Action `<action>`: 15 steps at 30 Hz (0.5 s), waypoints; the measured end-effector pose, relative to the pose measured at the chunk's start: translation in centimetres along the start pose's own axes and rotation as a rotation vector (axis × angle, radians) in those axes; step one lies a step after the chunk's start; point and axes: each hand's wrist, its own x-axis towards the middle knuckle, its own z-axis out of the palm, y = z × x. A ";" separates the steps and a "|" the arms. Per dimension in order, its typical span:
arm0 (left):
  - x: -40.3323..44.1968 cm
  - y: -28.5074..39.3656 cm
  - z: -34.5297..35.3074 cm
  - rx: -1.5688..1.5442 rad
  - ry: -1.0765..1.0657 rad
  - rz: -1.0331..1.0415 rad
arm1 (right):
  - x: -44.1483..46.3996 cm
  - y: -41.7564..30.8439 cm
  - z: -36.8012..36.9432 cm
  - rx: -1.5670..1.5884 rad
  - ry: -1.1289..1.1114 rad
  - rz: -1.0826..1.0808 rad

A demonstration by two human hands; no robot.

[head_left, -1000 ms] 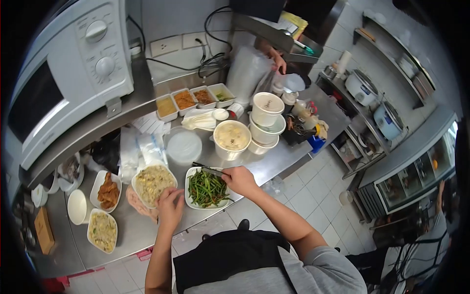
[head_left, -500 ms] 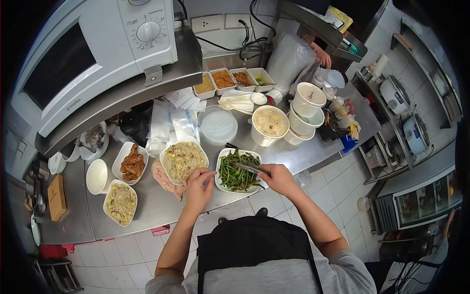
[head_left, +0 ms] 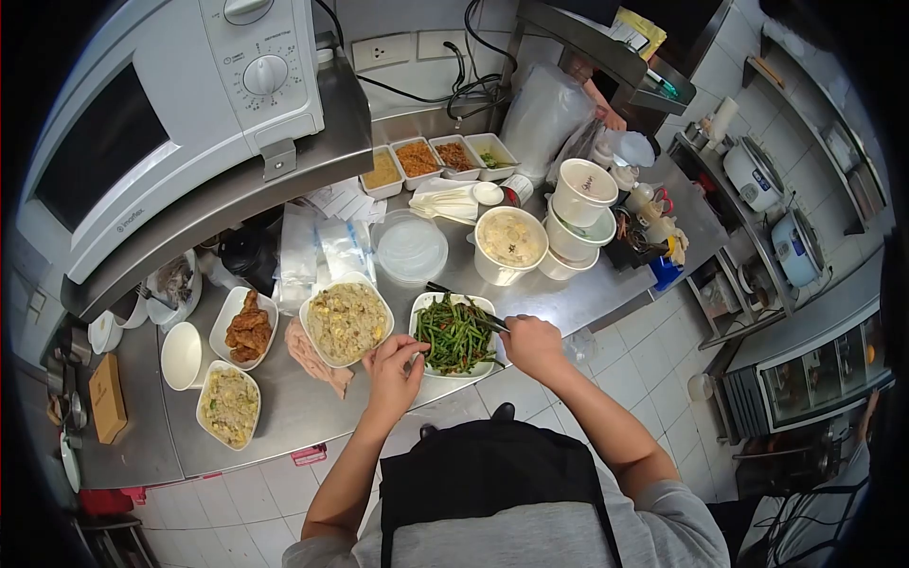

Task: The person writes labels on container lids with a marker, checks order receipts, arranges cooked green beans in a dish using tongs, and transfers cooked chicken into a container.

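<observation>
A white square bowl of stir-fried green beans [head_left: 453, 333] sits at the counter's front edge. My right hand [head_left: 533, 346] is closed around dark, slim tongs [head_left: 494, 324], whose tips reach into the beans from the right. My left hand [head_left: 394, 371] is at the bowl's left side, fingers bent and a little apart, fingertips by the rim. Just beyond that hand is a white bowl of fried rice [head_left: 347, 320], its near edge close to my knuckles. A pinkish cloth [head_left: 317, 360] lies partly under the rice bowl.
Fried chicken [head_left: 249, 331], a second rice bowl [head_left: 229, 404] and an empty white bowl [head_left: 181, 356] stand left. Behind are clear lids [head_left: 409, 247], topping trays [head_left: 417, 159] and a soup tub [head_left: 510, 246] beside stacked tubs [head_left: 584, 192]. A microwave [head_left: 189, 114] overhangs the back left. Another person's hand [head_left: 609, 114] shows at the back.
The view has shifted slightly, moving the counter left in frame. The tongs have turned in my right hand and their tips sit further right over the beans. My left fingers have curled more.
</observation>
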 end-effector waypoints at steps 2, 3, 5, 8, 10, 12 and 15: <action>-0.1 -0.1 -0.2 -0.002 0.005 -0.006 | 0.3 0.4 0.6 0.026 0.032 -0.025; -0.1 -0.2 -0.3 -0.004 0.011 -0.010 | 0.4 0.8 0.6 0.042 0.031 -0.031; -0.4 -0.4 -0.6 -0.005 0.019 -0.029 | 0.4 1.3 0.0 0.072 0.024 -0.041; -1.0 -0.8 -1.0 -0.008 0.024 -0.065 | 0.1 1.2 -2.1 0.120 0.038 -0.065; -1.4 -1.3 -1.2 -0.015 0.029 -0.081 | -0.2 0.7 -3.9 0.160 0.093 -0.102; -1.6 -1.6 -1.5 -0.017 0.026 -0.094 | -0.8 -0.2 -5.9 0.211 0.116 -0.131; -1.6 -1.8 -1.7 -0.028 0.033 -0.100 | -1.2 -1.4 -7.1 0.287 0.109 -0.161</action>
